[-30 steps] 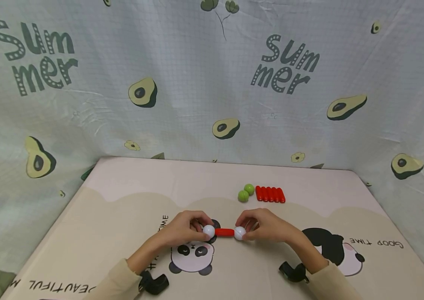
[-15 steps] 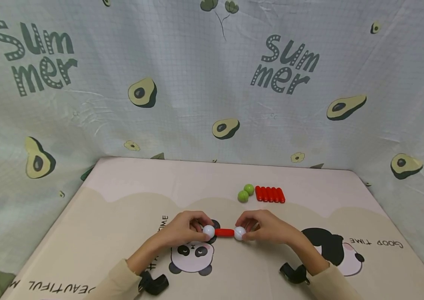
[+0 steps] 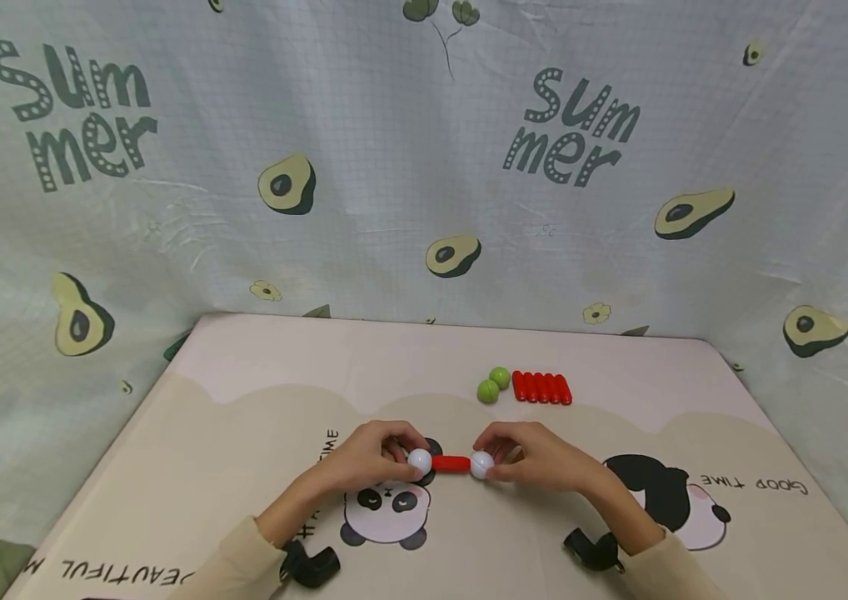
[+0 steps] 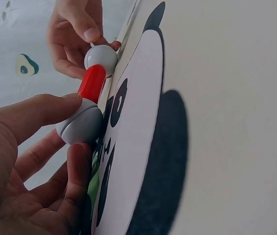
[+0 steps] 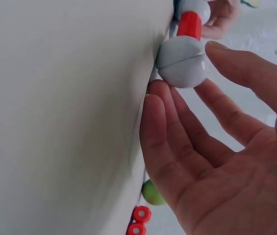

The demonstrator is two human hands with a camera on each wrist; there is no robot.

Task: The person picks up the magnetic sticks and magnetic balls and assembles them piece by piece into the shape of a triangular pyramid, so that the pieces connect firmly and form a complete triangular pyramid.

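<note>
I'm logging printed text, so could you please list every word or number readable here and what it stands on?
"Summer", twice: pale avocado-print cloth backdrop.
"GOOD TIME", upside down: beige-and-pink printed tabletop, right.
"EAUTIFUL", upside down, first letter partly covered: tabletop, lower left.
"H" and "IME", sideways, middle hidden by the left forearm: tabletop.
Unclear letter, M or W: tabletop's left edge.
No lettering readable on glossy white balls or slim red rods.

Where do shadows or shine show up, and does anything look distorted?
Head view: a faint shadow on the table near the right hand; right wrist view: a broad, dim shadow across the table, a small glint on the nearer white ball; left wrist view: the panda print looks stretched.
</note>
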